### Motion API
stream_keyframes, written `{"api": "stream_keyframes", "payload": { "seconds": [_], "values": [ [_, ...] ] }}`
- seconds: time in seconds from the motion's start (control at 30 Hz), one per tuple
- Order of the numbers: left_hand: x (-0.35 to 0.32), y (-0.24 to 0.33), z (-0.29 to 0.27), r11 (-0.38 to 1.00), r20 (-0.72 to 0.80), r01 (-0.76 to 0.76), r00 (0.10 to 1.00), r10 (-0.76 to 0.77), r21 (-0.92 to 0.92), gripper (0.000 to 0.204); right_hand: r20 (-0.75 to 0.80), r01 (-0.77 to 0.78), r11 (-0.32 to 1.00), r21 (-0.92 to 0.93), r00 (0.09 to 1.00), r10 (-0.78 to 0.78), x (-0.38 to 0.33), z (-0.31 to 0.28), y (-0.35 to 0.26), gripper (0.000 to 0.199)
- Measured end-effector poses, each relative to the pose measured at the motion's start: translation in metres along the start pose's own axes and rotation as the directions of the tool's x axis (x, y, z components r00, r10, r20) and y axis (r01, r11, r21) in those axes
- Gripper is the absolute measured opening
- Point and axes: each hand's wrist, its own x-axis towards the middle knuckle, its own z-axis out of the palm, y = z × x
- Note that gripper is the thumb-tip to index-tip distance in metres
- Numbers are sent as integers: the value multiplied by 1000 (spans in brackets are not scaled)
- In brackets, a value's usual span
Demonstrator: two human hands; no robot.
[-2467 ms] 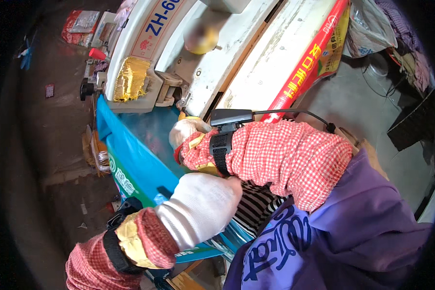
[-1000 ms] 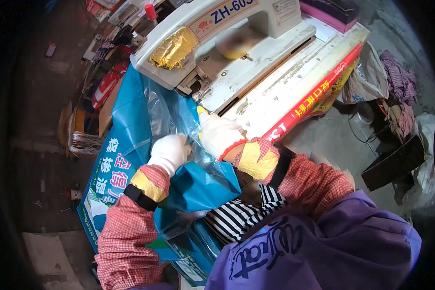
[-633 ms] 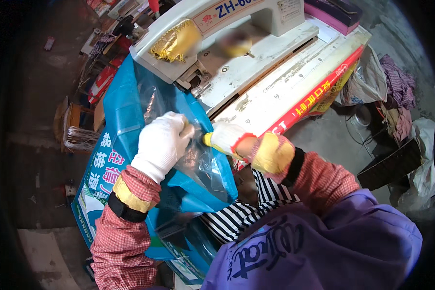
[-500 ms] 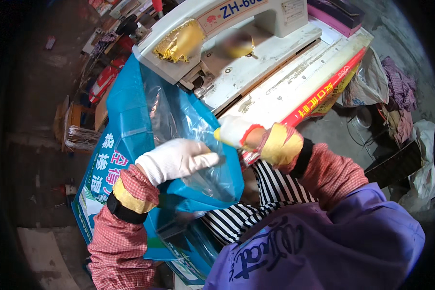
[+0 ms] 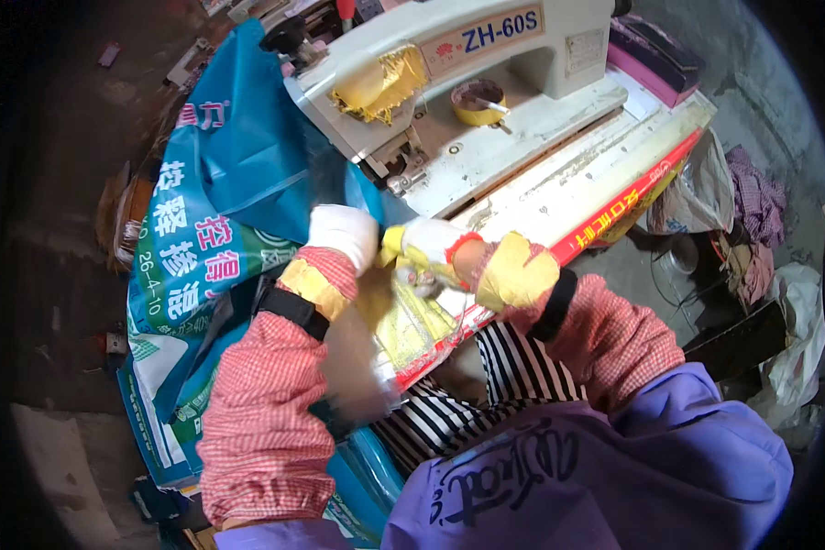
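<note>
Two checked sleeves (image 5: pixel 266 422) come forward from your purple garment (image 5: pixel 605 467), with black-and-white striped cloth (image 5: pixel 532 362) between them over your lap. Beyond the sleeves, your gloved left hand (image 5: pixel 344 234) sits at the right border of a large blue printed bag (image 5: pixel 257 156); its fingers are hidden, so whether it grips the plastic cannot be told. Your gloved right hand (image 5: pixel 428 249), yellow at the fingertips, is just beside it, apart by a narrow gap, its fingers curled; what they close on, if anything, is unclear. Pale yellow pieces (image 5: pixel 411 325) lie under your hands at the near end of a white table (image 5: pixel 614 137) edged with a red strip (image 5: pixel 628 197). The bag is on your left, creased and partly folded, its long axis running away from you: the near end spreads toward the lower left, and the narrower far end points forward, leaning right, past the head of a white sewing machine (image 5: pixel 582 82). That machine slants from near left to far right, carrying a gold patch (image 5: pixel 394 78). A yellow ring (image 5: pixel 479 115) rests on its bed, and a dark-topped pink box (image 5: pixel 655 60) sits farthest off.
</note>
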Motion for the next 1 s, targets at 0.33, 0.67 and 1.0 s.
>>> {"api": "stream_keyframes", "payload": {
  "seconds": [0.33, 0.67, 1.0],
  "values": [
    [-181, -26, -32, 979, -281, -116, 958, 65, -168, 13, -7, 207, 219, -954, 712, -702, -21, 33, -21, 37],
    [-315, -74, 42, 568, -313, 405, 541, -780, -717, 73, 278, 652, 50, -756, 389, -878, -49, 73, -79, 16],
    [-275, -276, 111, 81, -75, 17, 222, -972, -997, 50, -127, 892, 450, -47, 442, -888, -102, 45, -90, 39]
  ]
}}
